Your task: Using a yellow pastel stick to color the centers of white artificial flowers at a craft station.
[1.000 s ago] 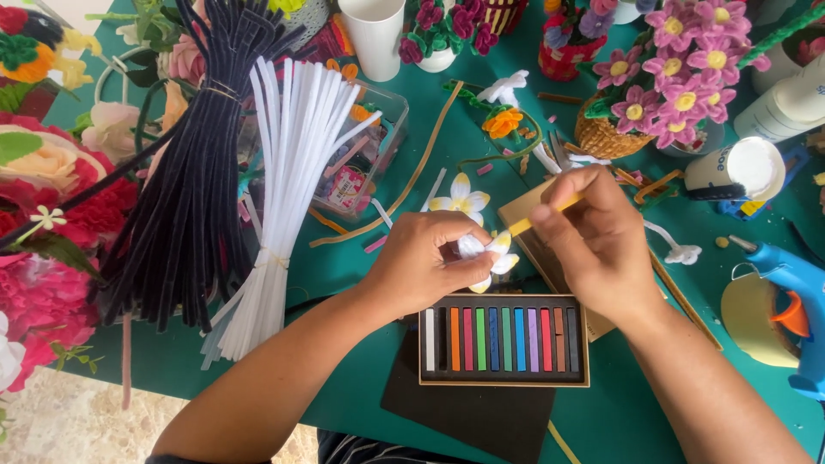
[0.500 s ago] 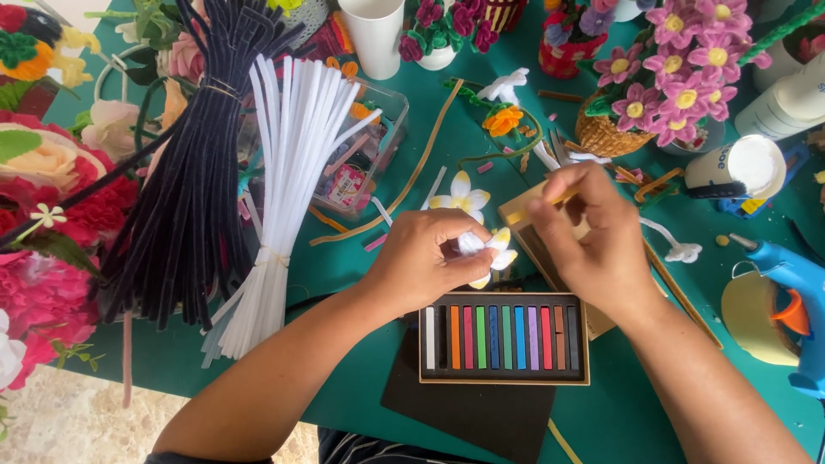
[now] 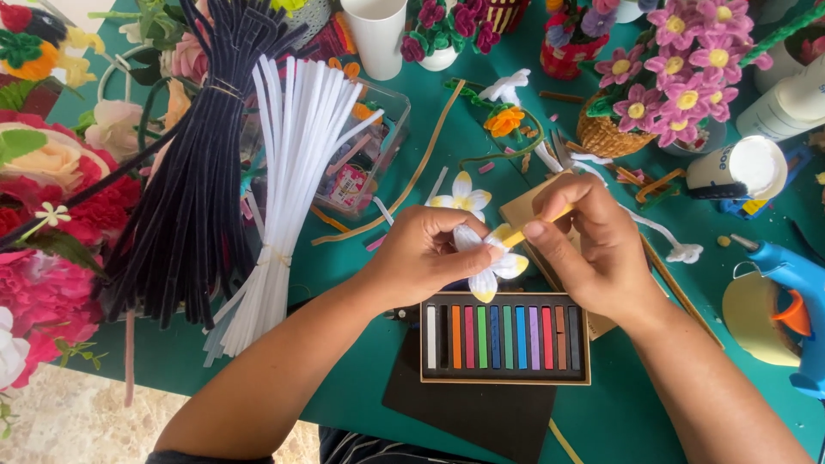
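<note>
The left hand (image 3: 421,253) is closing around a small white flower (image 3: 491,262) with yellow-tinged petals, pinching it between thumb and fingers just above the middle of the green tabletop (image 3: 447,163); the right hand (image 3: 593,245) is curling its fingers around a yellow chalk stick (image 3: 526,230), gripping it between thumb and forefinger, with the tip touching the flower's petals; the flower is sitting between the two hands, just above the chalk box (image 3: 505,338); that box is lying near the front edge of the tabletop, holding a row of coloured sticks, and is resting on a dark card (image 3: 468,404); a second white flower (image 3: 461,195) is lying on the tabletop just behind the left hand; towards the left edge a bundle of white pipe cleaners (image 3: 288,198) is lying beside a bundle of dark pipe cleaners (image 3: 202,172), the two touching along their length; a clear plastic box (image 3: 365,155) is sitting behind the white bundle; at the right edge a blue glue gun (image 3: 795,296) is lying next to a tape roll (image 3: 752,318); near the back right corner a woven basket (image 3: 612,133) of pink flowers (image 3: 683,73) is standing, and a white cup (image 3: 378,34) is standing at the back edge.
</note>
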